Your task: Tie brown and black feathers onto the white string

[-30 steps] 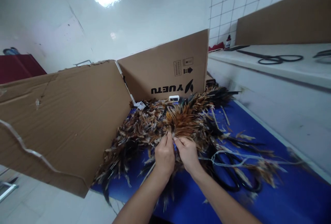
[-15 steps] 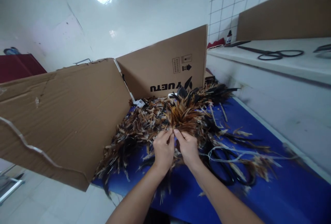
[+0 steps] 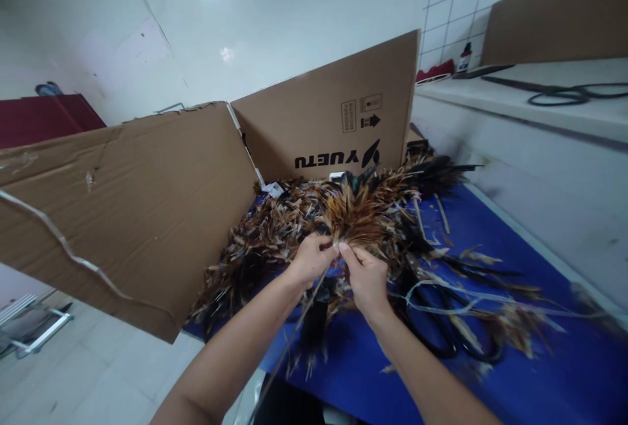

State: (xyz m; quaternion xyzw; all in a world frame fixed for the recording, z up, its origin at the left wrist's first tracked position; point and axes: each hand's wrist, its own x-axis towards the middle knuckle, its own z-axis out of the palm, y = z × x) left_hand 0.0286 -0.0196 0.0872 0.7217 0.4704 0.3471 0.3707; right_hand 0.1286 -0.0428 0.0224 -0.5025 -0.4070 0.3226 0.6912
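My left hand [image 3: 313, 260] and my right hand [image 3: 367, 282] meet at the base of a bunch of brown feathers [image 3: 356, 216], thumbs and fingertips pinched close together. The bunch fans out away from me, tawny with dark tips beyond. A thin cord [image 3: 294, 333] runs from the fingertips down toward my lap. What exactly each fingertip grips is partly hidden. Beside my right forearm lie black-handled scissors [image 3: 449, 333], half covered by a clear plastic strip [image 3: 471, 299] and loose feathers.
Loose feathers [image 3: 275, 229] cover much of the blue table [image 3: 564, 373]. Cardboard panels [image 3: 161, 196] stand along the left and back. On the right, a white ledge [image 3: 549, 108] carries another pair of scissors [image 3: 564, 95] and a small bottle [image 3: 464, 57].
My left wrist has turned and its forearm swung outward to the left. The cord now shows running down from the pinch. The whole view has shifted somewhat.
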